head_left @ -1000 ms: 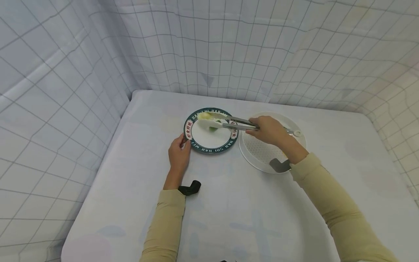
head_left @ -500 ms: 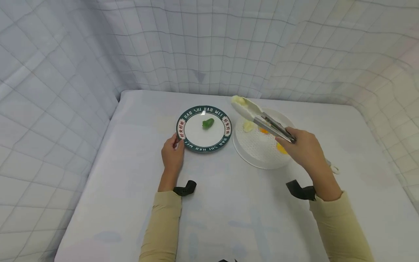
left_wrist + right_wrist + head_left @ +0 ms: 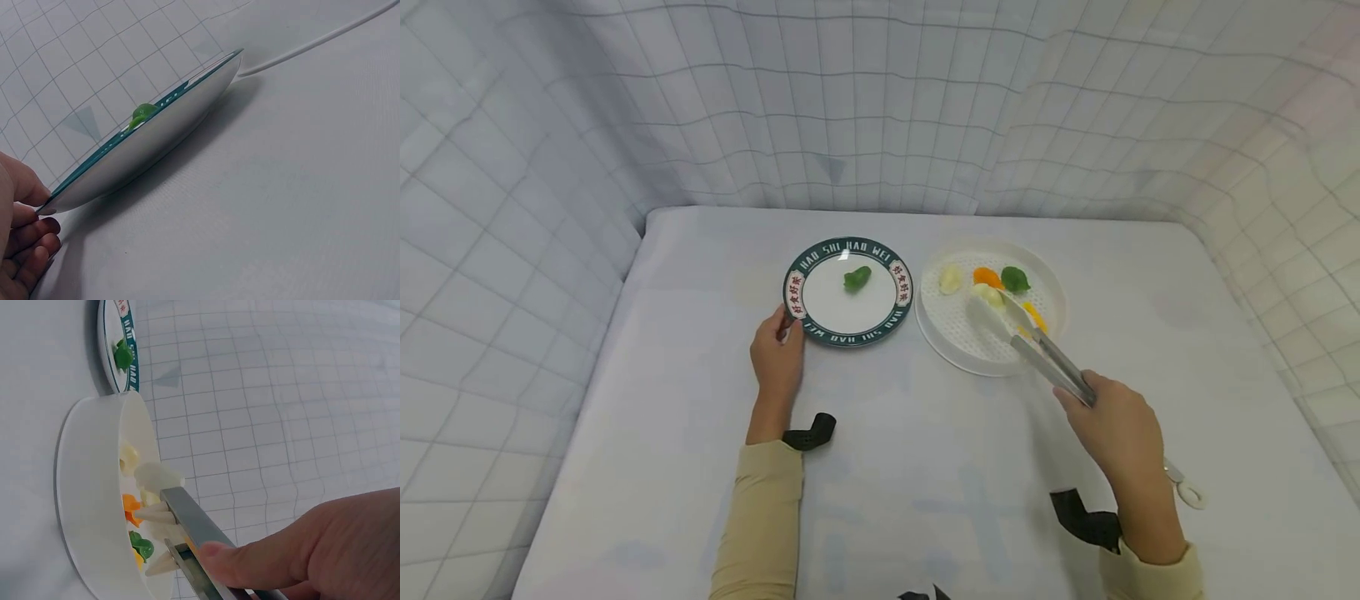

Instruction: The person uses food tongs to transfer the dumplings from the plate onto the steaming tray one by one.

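My left hand [image 3: 777,354] pinches the left rim of a white plate [image 3: 850,315] with a dark green lettered border. A small green food-like piece [image 3: 857,279] lies on this plate. With my right hand [image 3: 1116,429] I grip metal tongs [image 3: 1060,367] that have pale, broad tips. Their tips reach down into a round white tray [image 3: 951,348] with a textured floor, around a pale yellow piece [image 3: 987,294]; whether they still squeeze it I cannot tell. In the left wrist view the thumb is above the plate's rim [image 3: 144,147] and curled fingers are below.
Also in the tray are another pale yellow piece [image 3: 951,279], an orange piece [image 3: 986,276], a green piece [image 3: 1015,279] and a yellow piece [image 3: 1036,317]. The tray's raised wall [image 3: 90,494] stands close to the plate. A gridded white curtain [image 3: 850,108] hangs behind the table.
The tongs have moved from over the plate to the right and down into the tray, carrying the pale yellow piece. My left hand has kept its hold on the plate's rim.
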Available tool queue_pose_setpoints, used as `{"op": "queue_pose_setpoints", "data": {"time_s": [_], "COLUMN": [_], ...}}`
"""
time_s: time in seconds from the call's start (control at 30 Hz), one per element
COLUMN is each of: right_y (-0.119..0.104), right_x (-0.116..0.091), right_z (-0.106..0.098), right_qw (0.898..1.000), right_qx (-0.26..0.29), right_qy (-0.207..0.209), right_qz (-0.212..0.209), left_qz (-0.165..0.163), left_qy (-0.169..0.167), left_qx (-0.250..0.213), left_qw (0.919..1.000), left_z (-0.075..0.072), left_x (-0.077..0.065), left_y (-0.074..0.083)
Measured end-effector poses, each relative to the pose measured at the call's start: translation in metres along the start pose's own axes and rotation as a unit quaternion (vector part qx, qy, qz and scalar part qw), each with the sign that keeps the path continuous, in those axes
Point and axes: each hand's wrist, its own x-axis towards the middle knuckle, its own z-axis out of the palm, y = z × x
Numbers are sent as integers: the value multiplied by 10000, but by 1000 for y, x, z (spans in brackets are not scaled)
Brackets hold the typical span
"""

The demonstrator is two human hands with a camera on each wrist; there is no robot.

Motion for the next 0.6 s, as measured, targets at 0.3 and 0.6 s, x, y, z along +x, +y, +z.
{"op": "queue_pose_setpoints", "data": {"time_s": [0.3, 0.6], "right_y": [-7, -7], "right_x": [-5, -5], "right_z": [2, 2], "right_qw": [9995, 9990], "right_qx": [-142, -268], "right_qy": [188, 197], "right_qz": [199, 306], "left_qz": [-37, 44], "left_qy": [10, 42], "left_qx": [-90, -88], "left_qw": [10000, 9999], "left_z": [-2, -2], "left_x": [-1, -1], "left_y": [2, 4]}}
